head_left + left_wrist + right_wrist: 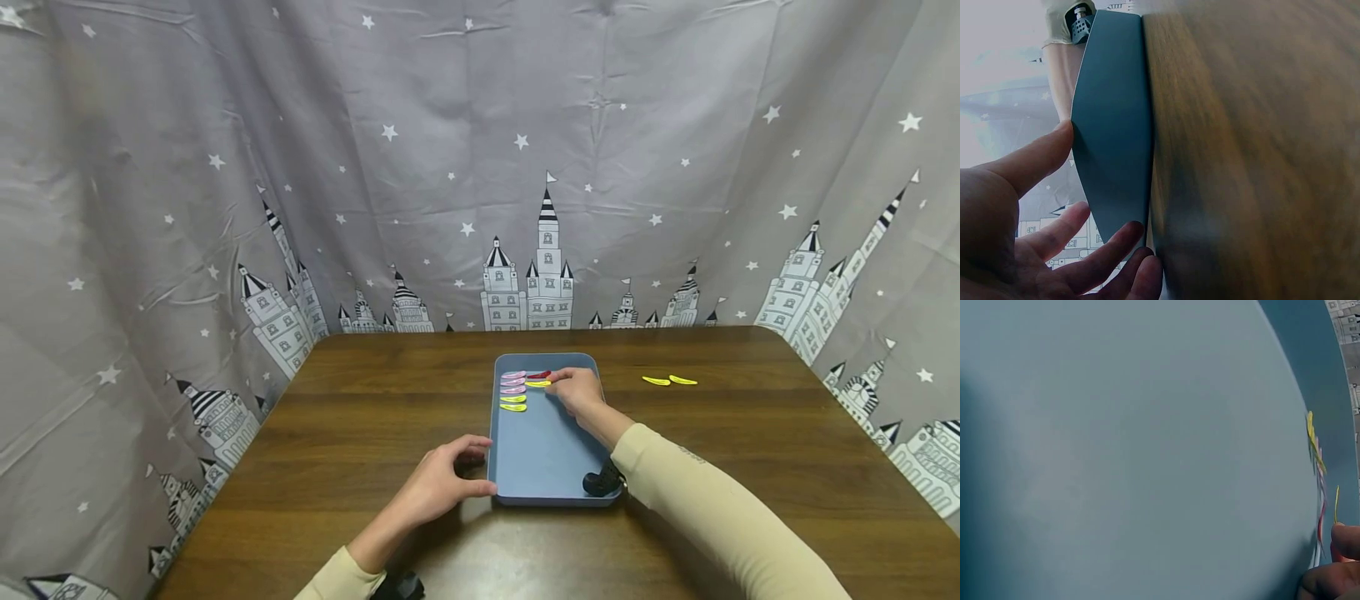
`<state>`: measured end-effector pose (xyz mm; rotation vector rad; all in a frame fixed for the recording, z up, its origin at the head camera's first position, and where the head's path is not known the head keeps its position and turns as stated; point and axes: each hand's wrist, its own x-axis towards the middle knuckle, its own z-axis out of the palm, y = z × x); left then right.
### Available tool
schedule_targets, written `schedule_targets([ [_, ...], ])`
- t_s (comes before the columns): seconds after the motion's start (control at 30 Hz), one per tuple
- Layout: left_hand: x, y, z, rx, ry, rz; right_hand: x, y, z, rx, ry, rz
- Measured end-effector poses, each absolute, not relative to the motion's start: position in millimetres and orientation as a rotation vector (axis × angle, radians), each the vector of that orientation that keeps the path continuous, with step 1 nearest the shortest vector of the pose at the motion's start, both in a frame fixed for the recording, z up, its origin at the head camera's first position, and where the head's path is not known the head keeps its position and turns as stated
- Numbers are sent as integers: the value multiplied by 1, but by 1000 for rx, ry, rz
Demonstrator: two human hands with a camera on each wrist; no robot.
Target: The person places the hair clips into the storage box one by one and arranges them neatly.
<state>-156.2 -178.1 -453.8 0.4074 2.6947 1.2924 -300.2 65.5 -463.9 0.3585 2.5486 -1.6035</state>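
My right hand (576,390) pinches one end of a yellow hair clip (537,384) over the far part of a blue-grey tray (551,454). In the right wrist view the same yellow clip (1337,503) sticks out from the fingertips. A red hair clip (538,375) lies just beyond it. Along the tray's left side, pink hair clips (513,382) and yellow hair clips (513,407) form a column. My left hand (442,479) is spread beside the tray's near left corner, its thumb and fingertips at the wall (1113,125).
Two more yellow hair clips (670,381) lie on the brown wooden table (375,392) to the right of the tray. A grey curtain (420,167) with stars and castles hangs behind the table. The right wrist's black camera (602,480) is over the tray's near right corner.
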Motion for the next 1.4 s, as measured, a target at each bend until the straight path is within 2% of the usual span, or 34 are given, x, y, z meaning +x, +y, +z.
schedule_targets([
  [1.4,-154,-178,-451,421,2710,1248,-299,67,-467,327,2561,-1546],
])
